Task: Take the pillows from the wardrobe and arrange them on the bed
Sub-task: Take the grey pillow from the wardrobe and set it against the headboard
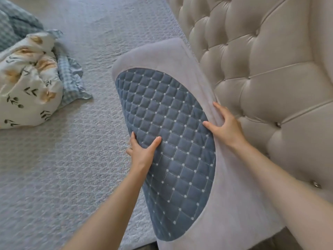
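Surface: the bed (72,159) is covered by a pale grey-lilac textured spread that fills the left and centre of the view. It lies mostly flat, with slight rippling toward the far end.

Boundary: a beige tufted headboard (270,78) with button studs runs along the right side and rises above the mattress.

Task item: a long grey pillow (180,73) with a dark blue quilted oval panel stands tilted on its long edge on the bed. Its back leans toward the headboard and appears to touch it.

Left hand (142,152): clamped on the pillow's lower, bed-side edge, thumb on the quilted panel and fingers wrapped underneath.

Right hand (225,127): clamped on the pillow's upper, headboard-side edge, thumb on the blue panel and fingers over the grey border.

Other items: a floral-print pillow (27,87) with a blue checked ruffle lies at the far left, well apart from the held pillow. Blue checked bedding (16,22) is bunched beyond it in the top left corner.

Open room: a broad band of bare spread lies between the two pillows and across the near left.
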Action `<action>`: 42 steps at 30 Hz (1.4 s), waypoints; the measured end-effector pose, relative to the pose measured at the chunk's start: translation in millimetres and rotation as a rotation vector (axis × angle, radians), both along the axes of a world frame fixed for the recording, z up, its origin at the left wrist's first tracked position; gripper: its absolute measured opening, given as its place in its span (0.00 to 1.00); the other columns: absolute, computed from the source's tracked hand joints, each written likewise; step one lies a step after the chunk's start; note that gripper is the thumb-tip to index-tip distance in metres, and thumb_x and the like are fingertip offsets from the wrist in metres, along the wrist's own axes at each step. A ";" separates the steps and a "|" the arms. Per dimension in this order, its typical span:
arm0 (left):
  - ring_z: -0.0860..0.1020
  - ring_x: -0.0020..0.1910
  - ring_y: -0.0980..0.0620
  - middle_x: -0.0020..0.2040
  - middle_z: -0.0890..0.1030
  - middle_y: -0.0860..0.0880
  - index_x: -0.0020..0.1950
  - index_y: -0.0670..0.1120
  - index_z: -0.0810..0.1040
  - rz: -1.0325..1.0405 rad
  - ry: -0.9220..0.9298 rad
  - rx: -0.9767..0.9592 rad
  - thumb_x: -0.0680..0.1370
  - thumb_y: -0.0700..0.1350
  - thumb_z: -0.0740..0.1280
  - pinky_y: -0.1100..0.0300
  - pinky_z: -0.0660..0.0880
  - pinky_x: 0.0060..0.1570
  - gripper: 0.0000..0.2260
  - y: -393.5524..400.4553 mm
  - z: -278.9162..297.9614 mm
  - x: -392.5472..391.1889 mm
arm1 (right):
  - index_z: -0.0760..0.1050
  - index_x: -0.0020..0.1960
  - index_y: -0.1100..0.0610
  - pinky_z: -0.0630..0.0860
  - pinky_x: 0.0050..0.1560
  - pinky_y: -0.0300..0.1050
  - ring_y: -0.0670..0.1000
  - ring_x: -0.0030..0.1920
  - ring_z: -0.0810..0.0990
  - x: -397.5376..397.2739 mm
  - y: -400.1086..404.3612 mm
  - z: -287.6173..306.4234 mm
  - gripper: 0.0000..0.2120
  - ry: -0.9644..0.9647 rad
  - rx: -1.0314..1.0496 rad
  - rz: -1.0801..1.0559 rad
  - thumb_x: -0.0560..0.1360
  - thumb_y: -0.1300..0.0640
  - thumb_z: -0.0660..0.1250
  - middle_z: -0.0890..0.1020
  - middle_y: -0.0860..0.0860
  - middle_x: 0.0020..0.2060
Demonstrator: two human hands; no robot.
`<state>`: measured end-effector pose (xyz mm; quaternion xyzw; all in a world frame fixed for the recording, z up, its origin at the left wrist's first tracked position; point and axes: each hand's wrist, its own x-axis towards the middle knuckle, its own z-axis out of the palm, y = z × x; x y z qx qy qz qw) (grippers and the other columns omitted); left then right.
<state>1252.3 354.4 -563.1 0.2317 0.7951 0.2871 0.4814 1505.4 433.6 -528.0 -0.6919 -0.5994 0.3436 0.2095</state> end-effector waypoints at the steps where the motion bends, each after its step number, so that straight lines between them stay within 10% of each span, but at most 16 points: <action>1: 0.67 0.66 0.41 0.75 0.55 0.44 0.77 0.63 0.50 0.007 0.003 0.008 0.64 0.65 0.75 0.42 0.67 0.64 0.49 10.0 -9.0 -0.8 | 0.65 0.73 0.45 0.59 0.73 0.50 0.49 0.75 0.61 0.0 11.9 -6.9 0.34 0.027 0.008 0.013 0.70 0.49 0.73 0.66 0.50 0.74; 6: 0.68 0.59 0.48 0.73 0.58 0.46 0.77 0.62 0.53 -0.049 0.035 0.097 0.66 0.63 0.75 0.47 0.67 0.62 0.46 51.0 -50.2 -11.7 | 0.70 0.70 0.49 0.59 0.72 0.45 0.50 0.72 0.66 -2.8 53.2 -45.5 0.30 0.003 0.063 0.222 0.70 0.53 0.74 0.71 0.49 0.71; 11: 0.61 0.76 0.46 0.79 0.57 0.47 0.81 0.50 0.48 -0.248 -0.127 -0.006 0.74 0.51 0.73 0.44 0.61 0.74 0.44 20.0 -94.0 -14.2 | 0.52 0.77 0.44 0.46 0.75 0.55 0.53 0.78 0.44 -0.3 24.8 -99.9 0.39 -0.418 -0.156 0.553 0.73 0.45 0.68 0.47 0.49 0.79; 24: 0.64 0.74 0.39 0.78 0.61 0.48 0.79 0.57 0.47 0.053 -0.308 -0.208 0.72 0.61 0.72 0.34 0.63 0.66 0.45 -17.7 -108.1 -3.6 | 0.59 0.73 0.60 0.66 0.66 0.57 0.62 0.68 0.68 35.1 -72.2 -108.0 0.46 -0.152 -0.417 -0.378 0.67 0.33 0.69 0.68 0.62 0.69; 42: 0.75 0.65 0.48 0.69 0.74 0.52 0.77 0.59 0.60 0.100 -0.463 0.080 0.58 0.54 0.83 0.42 0.73 0.64 0.52 38.7 -112.9 46.1 | 0.62 0.73 0.54 0.63 0.70 0.56 0.57 0.70 0.66 65.5 -41.3 -77.3 0.37 -0.051 -0.151 -0.361 0.70 0.47 0.73 0.68 0.54 0.71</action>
